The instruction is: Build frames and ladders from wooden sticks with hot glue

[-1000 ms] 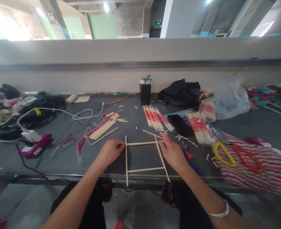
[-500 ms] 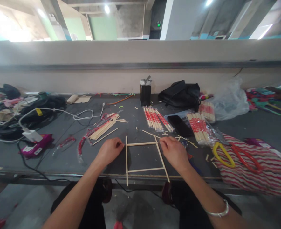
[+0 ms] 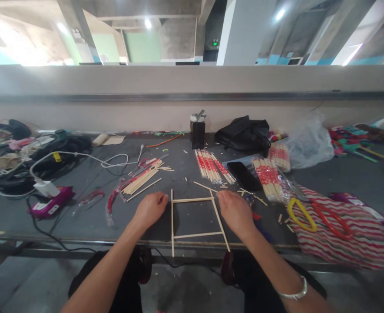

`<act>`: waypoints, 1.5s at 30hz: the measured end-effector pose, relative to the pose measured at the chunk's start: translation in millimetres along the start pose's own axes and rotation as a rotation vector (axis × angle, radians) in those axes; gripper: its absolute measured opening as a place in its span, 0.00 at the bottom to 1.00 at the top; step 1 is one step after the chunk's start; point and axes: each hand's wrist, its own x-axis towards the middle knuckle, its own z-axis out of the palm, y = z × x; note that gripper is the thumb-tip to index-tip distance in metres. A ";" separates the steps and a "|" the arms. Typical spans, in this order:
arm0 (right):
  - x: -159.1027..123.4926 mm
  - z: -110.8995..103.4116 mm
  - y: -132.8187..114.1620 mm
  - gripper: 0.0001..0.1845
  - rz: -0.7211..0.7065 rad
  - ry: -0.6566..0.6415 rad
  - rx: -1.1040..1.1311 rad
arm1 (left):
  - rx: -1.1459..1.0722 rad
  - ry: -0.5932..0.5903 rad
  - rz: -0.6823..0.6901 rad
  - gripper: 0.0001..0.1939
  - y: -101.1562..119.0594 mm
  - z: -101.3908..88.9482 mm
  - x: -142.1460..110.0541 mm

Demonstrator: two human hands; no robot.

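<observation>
A ladder-shaped frame of wooden chopsticks [image 3: 192, 235] lies on the dark table, its front ends passing the near edge. Two long chopsticks form its sides, with two others across between them. My left hand [image 3: 151, 209] is curled closed just left of the frame's far left corner, a narrow gap apart from it. By the far right corner is my right hand [image 3: 236, 213], fingers bent together close against the side chopstick; contact there is unclear. Whatever either hand may hold is hidden. A loose chopstick [image 3: 205, 186] lies behind the far right corner.
Loose chopsticks [image 3: 141, 180] lie behind my left hand. Wrapped chopstick packs [image 3: 208, 166], a phone [image 3: 243, 175] and a black bag [image 3: 243, 134] are farther back. Yellow-and-red-handled scissors [image 3: 301, 215] rest on striped cloth [image 3: 348, 248] at right. A white cable [image 3: 81, 153] crosses the left side.
The view has tilted up slightly, so the table sits lower in it. My left hand has drawn a little away from the frame; my right hand stays by its corner.
</observation>
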 end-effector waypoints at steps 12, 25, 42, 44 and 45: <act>-4.2 3.1 -12.0 0.14 0.042 -0.038 -0.019 | -0.030 -0.011 0.037 0.13 2.1 8.2 0.4; -3.4 3.4 -11.9 0.14 0.077 -0.070 -0.026 | -0.026 -0.026 0.030 0.10 7.0 9.4 -0.7; -2.6 5.5 -11.3 0.12 0.060 -0.090 0.029 | 0.013 -0.028 -0.018 0.10 11.6 12.4 -0.4; -2.3 6.4 -10.2 0.12 0.056 -0.092 0.030 | 0.033 -0.027 -0.012 0.10 12.1 12.1 -0.4; -2.1 6.7 -9.7 0.12 0.056 -0.094 0.033 | 0.039 -0.030 -0.010 0.10 12.3 11.9 -0.4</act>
